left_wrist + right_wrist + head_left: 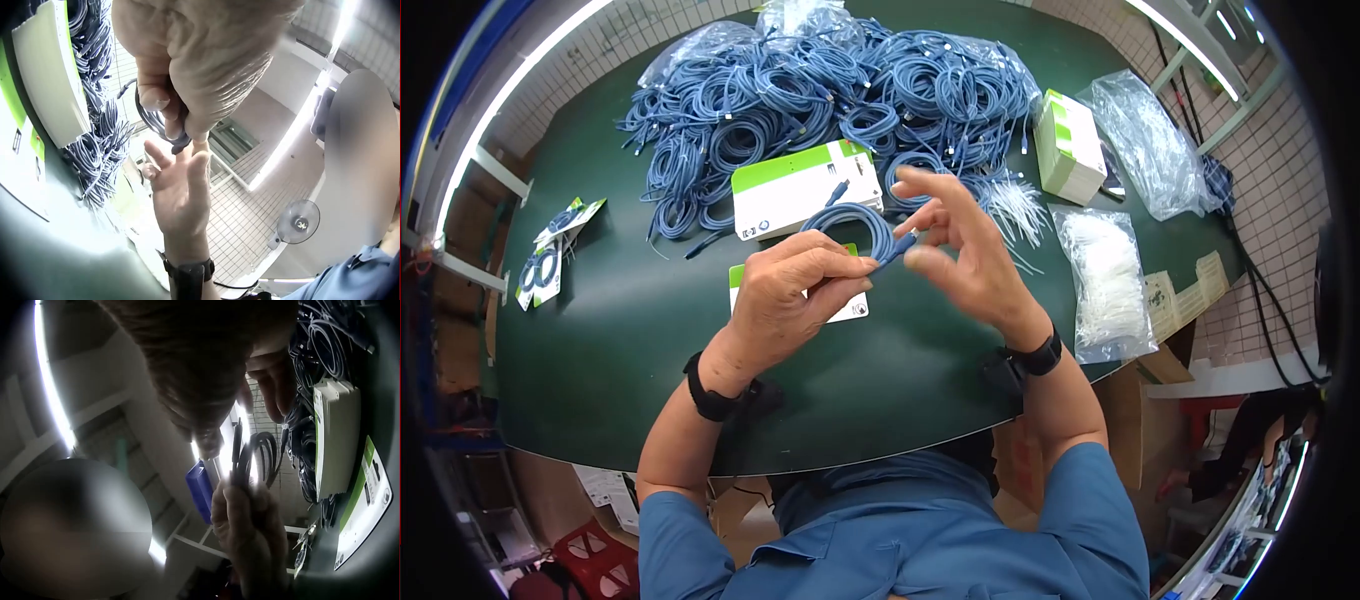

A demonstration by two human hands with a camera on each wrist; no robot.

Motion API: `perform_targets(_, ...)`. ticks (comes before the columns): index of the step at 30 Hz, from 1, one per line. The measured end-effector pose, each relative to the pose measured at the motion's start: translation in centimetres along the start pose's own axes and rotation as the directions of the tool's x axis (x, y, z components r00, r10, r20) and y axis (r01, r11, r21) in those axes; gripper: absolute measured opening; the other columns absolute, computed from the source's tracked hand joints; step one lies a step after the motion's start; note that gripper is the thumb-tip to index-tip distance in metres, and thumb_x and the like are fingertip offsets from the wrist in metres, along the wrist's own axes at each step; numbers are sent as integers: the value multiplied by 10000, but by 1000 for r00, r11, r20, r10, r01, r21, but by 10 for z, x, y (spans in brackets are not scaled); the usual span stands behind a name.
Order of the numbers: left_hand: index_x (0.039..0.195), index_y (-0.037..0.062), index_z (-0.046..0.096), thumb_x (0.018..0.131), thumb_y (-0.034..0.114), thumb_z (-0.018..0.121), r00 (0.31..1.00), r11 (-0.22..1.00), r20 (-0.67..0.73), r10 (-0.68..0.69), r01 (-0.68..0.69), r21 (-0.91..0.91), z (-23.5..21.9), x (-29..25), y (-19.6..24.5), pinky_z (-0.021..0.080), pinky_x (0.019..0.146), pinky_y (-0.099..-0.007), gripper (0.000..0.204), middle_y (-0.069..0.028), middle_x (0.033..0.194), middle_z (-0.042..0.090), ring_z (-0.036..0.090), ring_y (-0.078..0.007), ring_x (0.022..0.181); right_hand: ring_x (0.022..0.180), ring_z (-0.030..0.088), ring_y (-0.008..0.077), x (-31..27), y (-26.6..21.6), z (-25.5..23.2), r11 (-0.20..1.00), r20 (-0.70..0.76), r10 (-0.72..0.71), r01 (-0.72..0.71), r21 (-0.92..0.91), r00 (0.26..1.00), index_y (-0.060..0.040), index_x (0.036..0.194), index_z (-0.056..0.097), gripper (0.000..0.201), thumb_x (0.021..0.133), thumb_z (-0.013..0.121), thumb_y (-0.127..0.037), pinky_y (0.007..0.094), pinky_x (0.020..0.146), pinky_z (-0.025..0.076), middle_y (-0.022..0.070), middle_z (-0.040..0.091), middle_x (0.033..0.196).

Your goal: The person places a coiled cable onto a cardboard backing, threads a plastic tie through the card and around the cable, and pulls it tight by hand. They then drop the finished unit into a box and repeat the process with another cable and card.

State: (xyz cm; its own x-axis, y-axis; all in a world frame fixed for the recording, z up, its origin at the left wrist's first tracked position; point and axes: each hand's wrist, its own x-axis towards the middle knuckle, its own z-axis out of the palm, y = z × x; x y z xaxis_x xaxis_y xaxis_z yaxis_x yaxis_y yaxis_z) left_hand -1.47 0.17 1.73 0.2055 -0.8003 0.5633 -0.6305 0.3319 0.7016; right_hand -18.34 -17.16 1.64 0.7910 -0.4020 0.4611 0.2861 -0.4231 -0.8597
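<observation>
Left hand [785, 295] is clamping a coiled blue cable [876, 222] between thumb and fingers, holding it up over the middle of the green desk [600, 380]. Right hand [970, 255] is reaching in from the other side, thumb and fingers apart around a connector [905, 243] on that cable; can't tell whether they're touching it. A green-and-white card [848, 308] is lying under the left hand, and a card stack [800, 185] is sitting just beyond, toward the far edge. A big heap of blue cables [780, 95] is spreading along the far edge. Carded cables [545, 265] are lying near the left edge. Loose white strips [1018, 210] are fanning out beside the heap, right side. A second card stack [1072, 150] is standing toward the far right corner, with a clear plastic bag [1150, 145] lying just beside it. A bag of white strips [1105, 280] is lying near the right edge.
</observation>
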Motion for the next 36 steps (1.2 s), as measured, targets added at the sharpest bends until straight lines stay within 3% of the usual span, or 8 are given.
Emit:
perform_targets(1,984,20,775,797,-41,847,1000,1000,18,14,-14,-2,-4,1,0,558,648,-307,210,-101,896,729,706,-209,773,899,656,171,2,-2,-2,939,28,-249,248,-238,968,-48,1314,622,420,938,762,-173,289,678,532,119,651,1265)
perform_targets(5,962,24,766,796,-34,850,995,997,65,73,-73,-3,-4,3,0,552,637,-309,195,-96,890,723,695,-209,761,846,675,247,8,-5,6,675,309,-428,527,-517,850,-58,1168,665,356,838,787,-109,338,662,552,104,675,1124)
perform_targets(9,972,39,752,798,-8,845,972,981,149,180,-189,48,3,1,-5,547,651,-334,203,-77,892,701,677,-228,772,788,669,291,0,8,17,713,416,-177,408,-571,892,-70,1028,654,254,799,765,-71,373,643,551,81,656,967)
perform_targets(18,1013,98,734,786,15,796,920,930,256,296,-339,145,4,-1,-14,542,684,-369,250,-39,897,649,643,-252,797,767,680,299,-4,9,13,727,411,-45,313,-612,910,-69,960,628,223,785,763,-48,397,622,542,64,647,881)
perform_targets(25,1012,93,745,769,20,796,917,927,258,305,-348,141,5,2,-14,530,670,-359,259,-47,891,653,635,-241,787,827,731,242,-2,7,4,961,409,-43,150,-232,911,-22,1141,658,378,822,834,-122,313,701,573,90,726,961)
perform_targets(29,1000,77,757,789,21,807,928,945,241,283,-313,96,5,3,-11,515,656,-352,223,-61,893,662,629,-238,776,852,736,200,-1,5,-6,997,454,63,-38,-63,889,-18,1185,664,416,855,855,-185,300,738,578,73,739,955)
perform_targets(34,996,94,748,791,26,811,934,959,247,257,-278,52,4,4,-8,535,672,-358,225,-55,894,645,639,-247,797,807,732,158,1,2,-18,996,475,90,-87,-29,875,-21,1172,665,383,876,846,-183,292,701,580,46,738,947)
perform_targets(36,994,92,750,796,30,816,933,962,257,250,-269,42,2,4,-7,536,672,-361,218,-56,896,647,641,-248,798,757,725,135,3,-8,-25,970,523,224,-238,-42,822,-21,1175,662,352,894,829,-152,276,668,576,41,735,932)
